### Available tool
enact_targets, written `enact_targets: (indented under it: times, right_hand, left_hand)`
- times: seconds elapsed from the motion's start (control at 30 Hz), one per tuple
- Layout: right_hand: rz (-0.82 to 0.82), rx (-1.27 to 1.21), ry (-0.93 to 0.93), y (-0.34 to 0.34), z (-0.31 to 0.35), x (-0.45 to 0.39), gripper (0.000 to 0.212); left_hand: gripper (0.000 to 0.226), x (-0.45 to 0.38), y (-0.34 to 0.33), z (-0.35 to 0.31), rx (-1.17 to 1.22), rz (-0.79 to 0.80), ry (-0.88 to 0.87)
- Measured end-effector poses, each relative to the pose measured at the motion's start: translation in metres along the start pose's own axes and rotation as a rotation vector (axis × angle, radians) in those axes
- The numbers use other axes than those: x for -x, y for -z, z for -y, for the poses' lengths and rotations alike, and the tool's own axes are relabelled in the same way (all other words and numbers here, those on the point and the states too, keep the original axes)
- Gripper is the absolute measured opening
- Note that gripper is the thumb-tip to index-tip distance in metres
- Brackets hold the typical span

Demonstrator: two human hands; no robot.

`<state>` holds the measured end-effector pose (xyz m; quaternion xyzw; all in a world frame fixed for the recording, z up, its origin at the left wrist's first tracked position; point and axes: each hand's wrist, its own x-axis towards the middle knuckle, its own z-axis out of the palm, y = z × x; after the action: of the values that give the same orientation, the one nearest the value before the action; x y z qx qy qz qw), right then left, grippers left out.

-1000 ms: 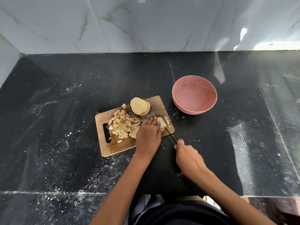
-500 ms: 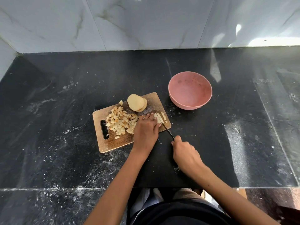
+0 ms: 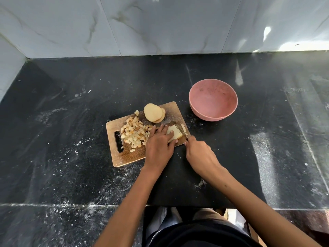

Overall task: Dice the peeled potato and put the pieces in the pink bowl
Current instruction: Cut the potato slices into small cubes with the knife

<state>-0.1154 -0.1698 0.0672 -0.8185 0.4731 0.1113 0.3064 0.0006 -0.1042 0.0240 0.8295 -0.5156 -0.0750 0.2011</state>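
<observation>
A wooden cutting board (image 3: 124, 157) lies on the black counter. A heap of diced potato (image 3: 135, 133) covers its left half, and a stack of round potato slices (image 3: 153, 112) sits at its far edge. My left hand (image 3: 159, 145) presses a pale potato slab (image 3: 174, 133) onto the board's right end with its fingertips. My right hand (image 3: 199, 155) grips a knife (image 3: 181, 130) whose blade lies against the slab's right side. The pink bowl (image 3: 213, 99) stands to the right of the board and holds nothing.
The black stone counter (image 3: 71, 122) is dusted with white specks and meets a marble-tiled wall (image 3: 160, 24) at the back and left. Its front edge runs just above my lap.
My left hand has shifted to press on a potato slab, and the knife blade has moved up onto the board against that slab. The view has shifted slightly.
</observation>
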Motion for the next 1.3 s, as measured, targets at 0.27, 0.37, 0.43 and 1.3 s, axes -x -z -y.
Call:
enact_targets:
  times: [0.27,0.37,0.43,1.3]
  right_hand:
    - [0.021,0.039,-0.044,-0.006,0.010,-0.014,0.027]
    - [0.029,0.053,-0.058,-0.009,0.008,-0.011,0.031]
    - [0.041,0.041,-0.070,-0.010,0.004,-0.006,0.030]
    - [0.072,0.082,-0.069,-0.018,-0.014,0.019,0.014]
  left_hand:
    - [0.037,-0.004,-0.004,-0.002,-0.013,-0.001,0.022]
    - [0.038,-0.004,-0.004,-0.003,-0.016,0.000,0.035]
    - [0.037,-0.004,-0.004,-0.004,-0.014,-0.008,0.042]
    - [0.034,-0.003,-0.001,-0.010,-0.017,-0.039,0.075]
